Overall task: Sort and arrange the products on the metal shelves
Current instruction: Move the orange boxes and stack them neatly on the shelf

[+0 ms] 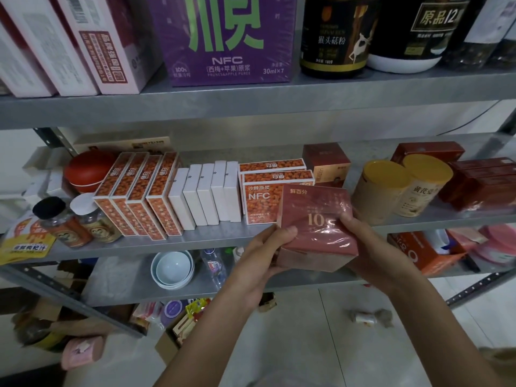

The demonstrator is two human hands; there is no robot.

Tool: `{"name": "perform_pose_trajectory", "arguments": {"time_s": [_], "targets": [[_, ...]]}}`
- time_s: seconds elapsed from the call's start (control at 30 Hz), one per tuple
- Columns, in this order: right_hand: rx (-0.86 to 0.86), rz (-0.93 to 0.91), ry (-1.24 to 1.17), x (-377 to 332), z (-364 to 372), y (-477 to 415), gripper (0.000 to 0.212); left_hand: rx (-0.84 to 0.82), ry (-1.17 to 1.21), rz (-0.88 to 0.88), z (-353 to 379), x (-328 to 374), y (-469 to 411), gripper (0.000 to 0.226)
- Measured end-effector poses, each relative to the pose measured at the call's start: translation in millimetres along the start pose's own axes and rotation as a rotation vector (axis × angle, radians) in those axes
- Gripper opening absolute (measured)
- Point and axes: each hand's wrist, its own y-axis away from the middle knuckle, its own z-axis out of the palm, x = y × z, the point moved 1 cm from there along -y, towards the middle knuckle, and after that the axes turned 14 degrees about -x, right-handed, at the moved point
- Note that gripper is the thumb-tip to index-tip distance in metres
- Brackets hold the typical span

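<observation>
Dim even indoor light, glare on the wrapped box (315,219) (plastic sheen), wide-angle bending at edges

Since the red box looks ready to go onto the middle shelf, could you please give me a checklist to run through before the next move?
1. Grip: left hand and right hand hold the red box from either side: ok.
2. Print on the box faces the person, upright: ok.
3. Gap on the middle shelf between the orange NFC stack and the yellow-lidded canisters is partly hidden by the box; wide enough: cannot tell.
4. Small brown box at the back of that gap stands upright: ok.
5. Canisters stand upright, apart from the held box: ok.
</observation>
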Motion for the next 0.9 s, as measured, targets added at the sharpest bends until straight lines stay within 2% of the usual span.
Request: {"name": "perform_pose_trajectory", "arguments": {"time_s": [0.07,0.13,0.27,0.37,0.43,0.53,0.67,0.7,0.8,0.9], "targets": [[-0.072,0.041,-0.023,1,0,-1,0.092,-0.009,0.011,0.001,0,-2,0,0.057],[-0.064,0.009,-0.028,3,-2,-4,0.092,-0.022,-0.011,-0.005,-2,-2,0,0.055],[0.060,-0.100,-0.036,9,2,-8,0.084,0.003,-0.138,-0.032,-6,8,2,0.042],[0.247,-0.190,0.033,9,15,-6,0.095,0.115,-0.244,0.061,-8,12,0,0.026],[0.357,-0.285,0.141,7,27,-5,0.097,0.117,-0.304,0.127,-5,12,1,0.042],[0.446,-0.333,0.360,5,42,-3,0.105,0.001,-0.421,0.131,5,13,2,0.070],[0.343,-0.323,0.330,3,49,3,0.092,0.048,-0.472,0.093,6,14,-5,0.112],[0.308,-0.322,0.313,3,50,5,0.090,0.072,-0.449,0.080,5,14,-5,0.109],[0.238,-0.349,0.351,1,48,10,0.082,0.064,-0.260,0.079,-7,13,-3,0.076],[0.240,-0.356,0.418,-3,37,14,0.091,0.001,-0.067,0.108,-19,11,0,0.053]]}}
